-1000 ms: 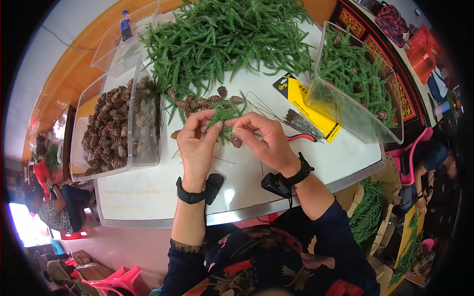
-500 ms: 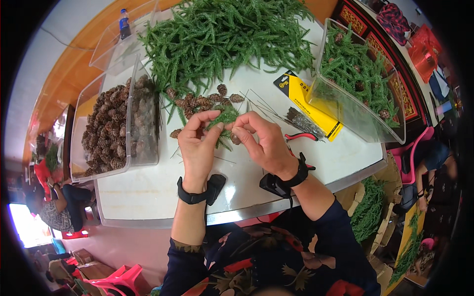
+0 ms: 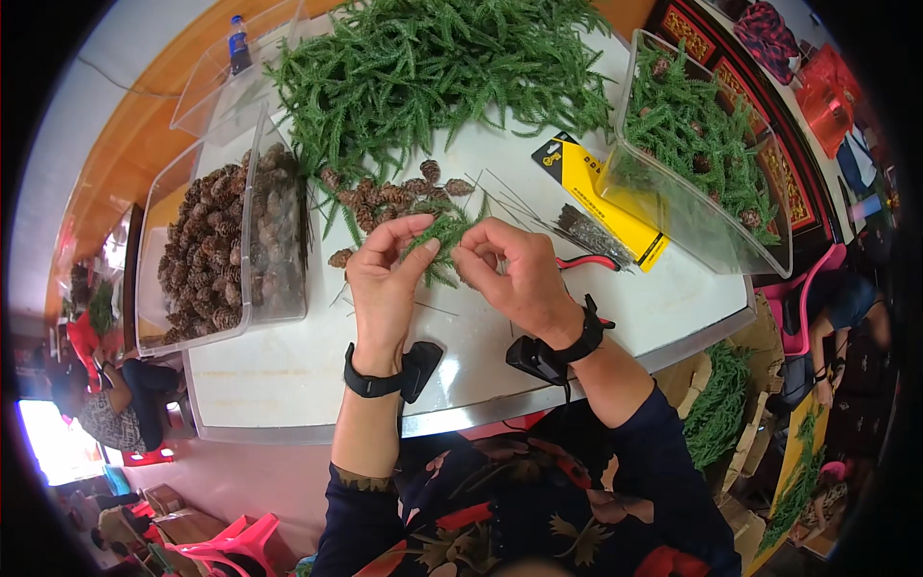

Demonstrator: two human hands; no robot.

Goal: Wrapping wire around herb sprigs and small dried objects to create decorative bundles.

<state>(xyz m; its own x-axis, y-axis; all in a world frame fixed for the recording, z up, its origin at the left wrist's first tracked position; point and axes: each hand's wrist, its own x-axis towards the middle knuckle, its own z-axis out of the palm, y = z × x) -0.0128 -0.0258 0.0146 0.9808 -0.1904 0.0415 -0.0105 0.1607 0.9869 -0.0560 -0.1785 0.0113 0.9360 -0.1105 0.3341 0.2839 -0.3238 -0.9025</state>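
Observation:
Over the middle of the white table, my left hand [image 3: 386, 267] pinches a green artificial pine sprig [image 3: 444, 236] between thumb and fingers. My right hand [image 3: 519, 274] is closed in a pinch right beside the sprig. What its fingertips grip is hidden behind the fingers. Just beyond my hands lies a loose cluster of brown pine cones [image 3: 392, 195], with a single cone [image 3: 340, 258] left of my left hand. Thin dark wires [image 3: 514, 200] are spread to the right of the cluster. Red-handled pliers [image 3: 588, 262] lie partly behind my right hand.
A clear bin of pine cones [image 3: 207, 250] stands at left. A big heap of green sprigs [image 3: 442, 72] covers the table's far side. At right are a yellow card package [image 3: 606, 207] with dark wires and a clear bin of sprigs with cones [image 3: 702, 144]. Other people sit beyond both sides.
My right hand has turned slightly, and the pine cone that showed under its fingertips is now out of sight. My left hand keeps its pinch on the sprig.

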